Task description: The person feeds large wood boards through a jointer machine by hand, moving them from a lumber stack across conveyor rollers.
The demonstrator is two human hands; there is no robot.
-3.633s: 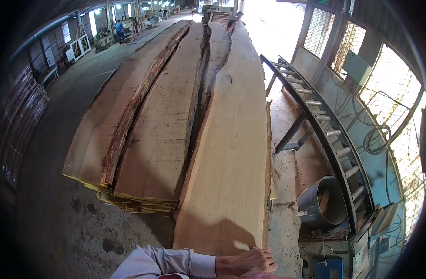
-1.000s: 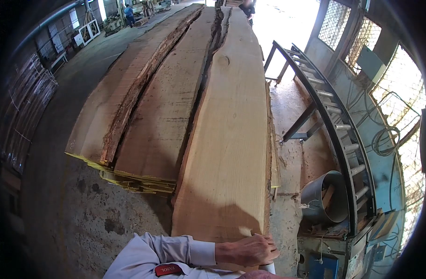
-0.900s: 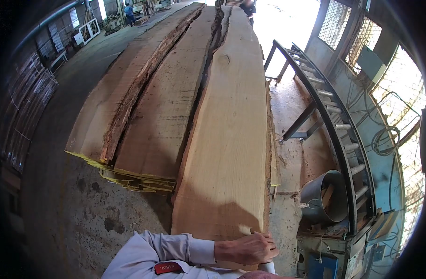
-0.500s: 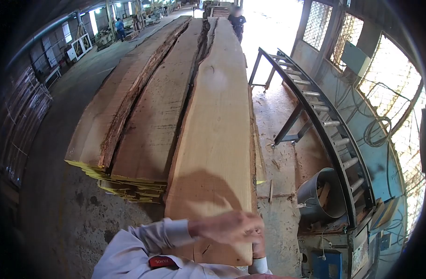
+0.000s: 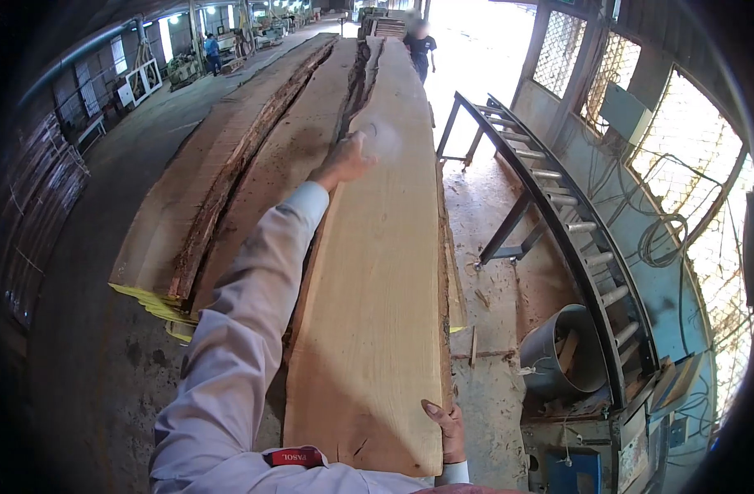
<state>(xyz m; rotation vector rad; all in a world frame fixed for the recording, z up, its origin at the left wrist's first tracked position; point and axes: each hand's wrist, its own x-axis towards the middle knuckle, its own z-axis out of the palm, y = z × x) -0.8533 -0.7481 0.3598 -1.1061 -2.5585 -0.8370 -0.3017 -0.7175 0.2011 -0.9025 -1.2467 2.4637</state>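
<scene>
- R hand (image 5: pixel 448 428) grasps near-end edge of the plank (image 5: pixel 377 272), thumb on top.
- L hand (image 5: pixel 344 160) raised out over plank, blurred; grip can't tell.

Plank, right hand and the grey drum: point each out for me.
plank (image 5: pixel 377 329), head view, bare middle of its top face
right hand (image 5: pixel 451 428), head view, back of the hand at the plank's near corner
drum (image 5: pixel 550 362), head view, outer wall

Concrete floor (image 5: pixel 105 387) under stacked slabs (image 5: pixel 228 198), topped by a pale plank (image 5: pixel 377 313).
</scene>
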